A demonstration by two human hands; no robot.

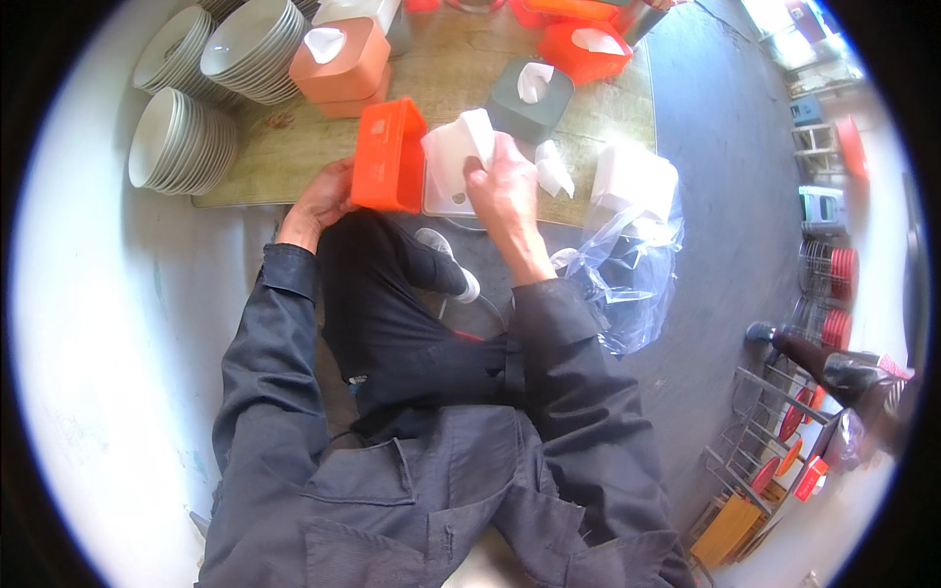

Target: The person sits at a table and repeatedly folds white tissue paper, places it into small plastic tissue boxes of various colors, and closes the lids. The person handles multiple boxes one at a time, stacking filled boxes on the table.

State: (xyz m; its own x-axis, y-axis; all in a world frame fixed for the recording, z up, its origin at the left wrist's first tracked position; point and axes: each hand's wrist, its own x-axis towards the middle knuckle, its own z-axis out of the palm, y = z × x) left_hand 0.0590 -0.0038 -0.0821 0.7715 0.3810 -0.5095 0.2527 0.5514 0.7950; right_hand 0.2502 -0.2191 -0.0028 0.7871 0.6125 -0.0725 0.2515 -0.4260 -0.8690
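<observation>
My left hand grips an orange plastic tissue box cover by its left side. The cover is tipped so that its hollow faces right. Pinched in my right hand is a folded wad of white tissues. Below the tissues a white plate with a round hole lies at the table's near edge, partly hidden by the wad. A crumpled tissue rests just right of my right hand. Beyond it stands a dark grey-green tissue box with a tissue sticking out of its top.
Stacked white plates line the wooden table at left, beside a salmon tissue box. A red-orange tissue box stands at back right. White tissue packs in clear plastic overhang the near right edge. Another person is far right, among stools.
</observation>
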